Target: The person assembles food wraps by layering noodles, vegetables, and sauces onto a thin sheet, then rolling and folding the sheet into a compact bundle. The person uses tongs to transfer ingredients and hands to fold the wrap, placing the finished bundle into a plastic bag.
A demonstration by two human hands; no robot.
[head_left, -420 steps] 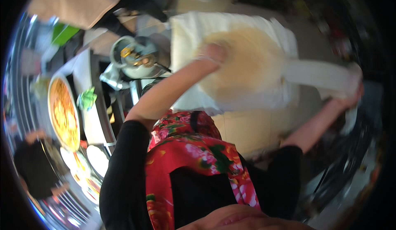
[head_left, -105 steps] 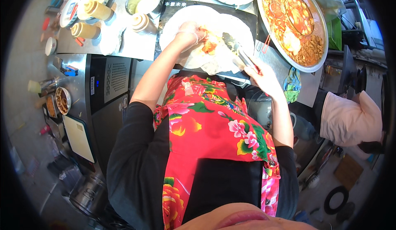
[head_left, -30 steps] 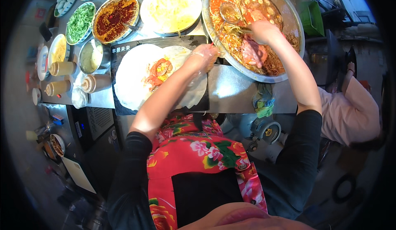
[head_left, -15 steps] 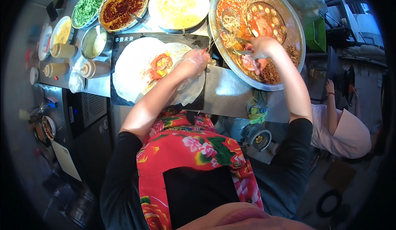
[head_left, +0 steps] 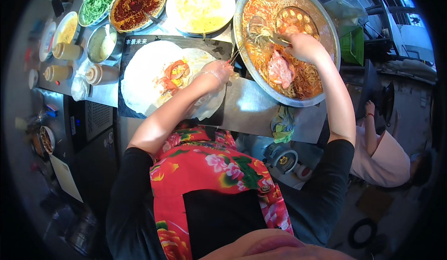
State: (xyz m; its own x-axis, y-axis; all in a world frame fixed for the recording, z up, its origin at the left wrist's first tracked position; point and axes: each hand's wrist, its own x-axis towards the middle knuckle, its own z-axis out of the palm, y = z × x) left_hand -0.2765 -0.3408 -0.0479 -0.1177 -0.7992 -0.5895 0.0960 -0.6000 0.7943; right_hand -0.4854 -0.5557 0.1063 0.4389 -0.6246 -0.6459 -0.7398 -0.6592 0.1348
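Observation:
My right hand [head_left: 305, 48] is closed on metal tongs [head_left: 281, 40], reaching over a big round basin [head_left: 242, 57] of reddish broth. The tongs' tips are at pale shreds [head_left: 263, 34] beside a round ladle [head_left: 255, 23]. A pink meat slice [head_left: 281, 70] lies in the basin, nearer me. My left hand [head_left: 217, 75], in a clear plastic glove, is closed round a thin metal utensil with a red part [head_left: 229, 62], by the basin's left rim. Below that hand, thin pale flatbreads [head_left: 151, 62] overlap on a black board [head_left: 132, 50], with reddish and yellow filling [head_left: 176, 73] on them.
Along the back stand bowls of green strips [head_left: 98, 3], dark red sauce [head_left: 137, 6] and yellow shreds [head_left: 201, 6]. Left of the board are squeeze bottles [head_left: 101, 74] and a metal pot [head_left: 103, 45]. A cloth [head_left: 283, 124] hangs off the front edge. Another person [head_left: 382, 160] is at the right.
My right hand and the tongs have moved away from the meat slice to the shreds by the ladle. The slice now lies uncovered in the basin. My left hand stays by the rim.

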